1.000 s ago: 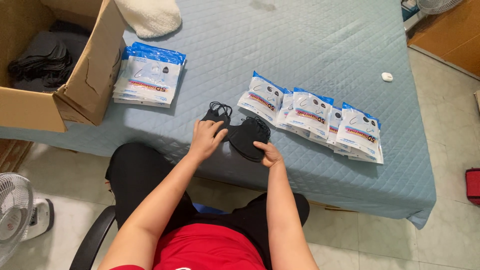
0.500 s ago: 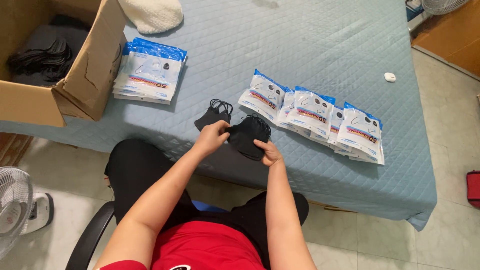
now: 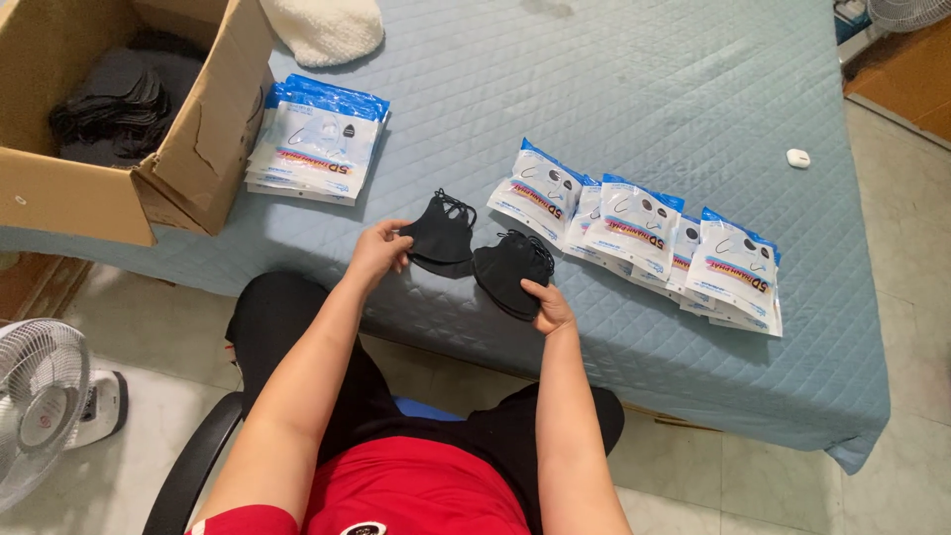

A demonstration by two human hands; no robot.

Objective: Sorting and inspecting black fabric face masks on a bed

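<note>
Black fabric face mask (image 3: pixel 439 230) pinched at its near edge by left hand (image 3: pixel 379 252), fingers curled round it, lifted just above the bed's edge. Second batch: a small stack of black masks (image 3: pixel 510 271), held by right hand (image 3: pixel 550 307), thumb on top, fingers underneath, grip closed on the stack's lower corner. The two lots sit just beside each other, edges overlapping slightly; cannot tell if they touch.

Surface is a bed (image 3: pixel 644 89) with pale blue quilted cover. Right of the hands: a row of sealed white-and-blue mask packets (image 3: pixel 644 238), overlapped like shingles. Left, farther up: a neat pile of the same packets (image 3: pixel 317 144), just beside an open cardboard box (image 3: pixel 188 159) with more black masks inside. White fluffy item (image 3: pixel 322 25) at the top edge. Small white object (image 3: pixel 797 158) lies apart, far right. Floor fan (image 3: pixel 45 406) at lower left.
</note>
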